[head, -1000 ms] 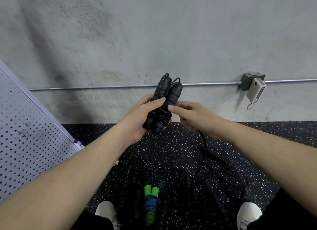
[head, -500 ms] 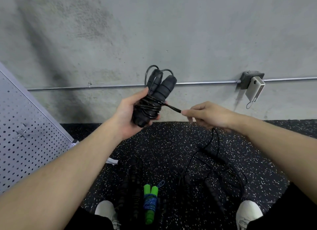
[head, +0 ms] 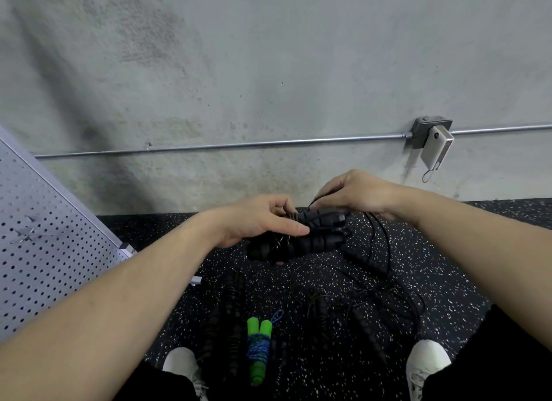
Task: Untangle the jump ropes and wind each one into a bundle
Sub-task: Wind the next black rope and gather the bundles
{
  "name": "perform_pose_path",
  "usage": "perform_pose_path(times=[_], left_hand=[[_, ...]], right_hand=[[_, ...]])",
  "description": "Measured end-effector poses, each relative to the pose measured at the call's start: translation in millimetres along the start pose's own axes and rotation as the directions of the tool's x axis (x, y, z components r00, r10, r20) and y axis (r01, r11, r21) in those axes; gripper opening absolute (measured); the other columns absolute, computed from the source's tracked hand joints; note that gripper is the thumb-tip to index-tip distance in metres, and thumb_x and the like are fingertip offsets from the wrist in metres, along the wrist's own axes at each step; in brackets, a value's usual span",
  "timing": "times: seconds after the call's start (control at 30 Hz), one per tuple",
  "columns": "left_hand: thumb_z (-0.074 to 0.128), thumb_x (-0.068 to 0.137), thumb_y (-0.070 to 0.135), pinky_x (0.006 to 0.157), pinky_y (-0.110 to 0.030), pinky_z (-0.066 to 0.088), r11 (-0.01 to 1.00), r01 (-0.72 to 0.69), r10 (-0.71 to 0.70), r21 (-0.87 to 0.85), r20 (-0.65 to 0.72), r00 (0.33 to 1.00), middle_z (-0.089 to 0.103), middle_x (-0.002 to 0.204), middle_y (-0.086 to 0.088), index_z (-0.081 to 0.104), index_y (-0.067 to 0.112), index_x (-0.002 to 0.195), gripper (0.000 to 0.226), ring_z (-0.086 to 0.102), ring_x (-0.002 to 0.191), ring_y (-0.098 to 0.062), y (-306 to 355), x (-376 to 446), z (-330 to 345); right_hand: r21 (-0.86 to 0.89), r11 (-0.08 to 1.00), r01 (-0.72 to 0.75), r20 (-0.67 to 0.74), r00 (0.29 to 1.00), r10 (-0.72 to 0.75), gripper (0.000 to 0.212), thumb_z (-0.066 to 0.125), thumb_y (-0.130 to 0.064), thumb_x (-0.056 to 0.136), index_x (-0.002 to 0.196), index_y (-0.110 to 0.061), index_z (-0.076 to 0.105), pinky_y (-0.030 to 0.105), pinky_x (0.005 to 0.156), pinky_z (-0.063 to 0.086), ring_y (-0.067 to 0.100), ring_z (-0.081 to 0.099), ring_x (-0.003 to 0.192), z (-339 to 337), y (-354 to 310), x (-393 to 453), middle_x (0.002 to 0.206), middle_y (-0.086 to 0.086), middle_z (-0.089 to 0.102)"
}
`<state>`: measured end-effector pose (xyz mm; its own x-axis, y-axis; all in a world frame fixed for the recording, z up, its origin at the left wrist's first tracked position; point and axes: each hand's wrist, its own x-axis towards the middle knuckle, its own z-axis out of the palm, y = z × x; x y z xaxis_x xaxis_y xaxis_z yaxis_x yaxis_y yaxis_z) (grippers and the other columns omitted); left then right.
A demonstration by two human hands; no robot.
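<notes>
Grey concrete wall (head: 268, 72), stained. Metal conduit pipe (head: 239, 145) running horizontally along wall into grey junction box (head: 424, 128) at right. White power bank (head: 434, 149) hanging on box. Perforated grey panel (head: 44, 236) at left. Black speckled rubber floor (head: 448, 281). White shoes (head: 427, 361) at bottom.

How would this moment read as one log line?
left hand: grips black rope bundle | right hand: pinches cord | green rope bundle: on floor

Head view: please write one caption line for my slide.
Left hand grips black jump-rope handles while right hand pinches the cord; a green-handled bundle lies below.
</notes>
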<state>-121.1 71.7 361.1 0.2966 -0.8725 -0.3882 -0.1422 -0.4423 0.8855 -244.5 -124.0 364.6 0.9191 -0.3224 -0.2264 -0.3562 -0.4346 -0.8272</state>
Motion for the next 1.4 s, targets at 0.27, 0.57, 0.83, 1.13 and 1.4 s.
perform_pose_path(times=[0.27, 0.57, 0.83, 1.13, 1.4], left_hand=[[0.083, 0.081, 0.041, 0.079, -0.033, 0.058, 0.929, 0.064, -0.044, 0.364, -0.062, 0.997, 0.076, 0.099, 0.005, 0.059, 0.026, 0.126, 0.053, 0.075, 0.088, -0.015, -1, 10, 7], [0.071, 0.091, 0.047, 0.088, -0.042, 0.059, 0.952, 0.110, -0.014, 0.287, -0.319, 0.948, 0.073, 0.104, 0.003, 0.062, 0.030, 0.113, 0.029, 0.072, 0.090, -0.018, -11, 14, 1], [0.080, 0.082, 0.051, 0.089, -0.051, 0.059, 0.987, 0.077, -0.131, -0.144, -0.421, 0.898, 0.073, 0.109, -0.006, 0.054, 0.024, 0.119, 0.052, 0.073, 0.096, -0.029, -14, 18, -1], [0.071, 0.091, 0.032, 0.070, -0.037, 0.060, 0.853, -0.034, -0.089, -0.521, -0.209, 0.974, 0.075, 0.107, -0.013, 0.064, 0.012, 0.128, 0.042, 0.072, 0.087, -0.031, 0, 7, 0], [0.053, 0.083, 0.067, 0.059, -0.030, 0.053, 0.827, -0.077, -0.053, -0.557, -0.213, 0.976, 0.075, 0.109, -0.007, 0.069, 0.026, 0.125, 0.061, 0.070, 0.078, -0.023, 6, 1, 24]], right_hand=[[-0.227, 0.973, 0.029, -0.024, 0.999, -0.036, 0.014, 0.082, -0.045, 0.077, 0.075, -0.032, 0.079, 0.016, 0.061, 0.042, -0.006, 0.061, 0.066, 18, -12, 4, 0.068, -0.018, 0.072], [-0.223, 0.975, -0.002, -0.102, 0.995, -0.022, 0.031, 0.049, -0.042, 0.103, 0.109, -0.018, 0.069, 0.022, 0.056, 0.035, 0.005, 0.053, 0.064, 23, -22, 2, 0.081, -0.006, 0.063], [-0.113, 0.989, 0.097, -0.179, 0.977, -0.116, 0.018, 0.055, -0.035, 0.101, 0.103, -0.018, 0.062, 0.013, 0.041, 0.033, 0.005, 0.045, 0.051, 19, -26, -1, 0.076, -0.004, 0.063], [-0.001, 0.994, -0.111, 0.011, 0.994, 0.111, 0.053, 0.052, -0.067, 0.091, 0.077, -0.018, 0.065, 0.022, 0.047, 0.028, 0.010, 0.035, 0.045, 15, -17, -7, 0.052, -0.008, 0.042], [0.019, 0.999, -0.043, 0.170, 0.985, 0.039, 0.047, 0.060, -0.063, 0.088, 0.066, -0.022, 0.053, 0.021, 0.049, 0.030, 0.008, 0.033, 0.045, 11, -18, -12, 0.052, -0.008, 0.042]])
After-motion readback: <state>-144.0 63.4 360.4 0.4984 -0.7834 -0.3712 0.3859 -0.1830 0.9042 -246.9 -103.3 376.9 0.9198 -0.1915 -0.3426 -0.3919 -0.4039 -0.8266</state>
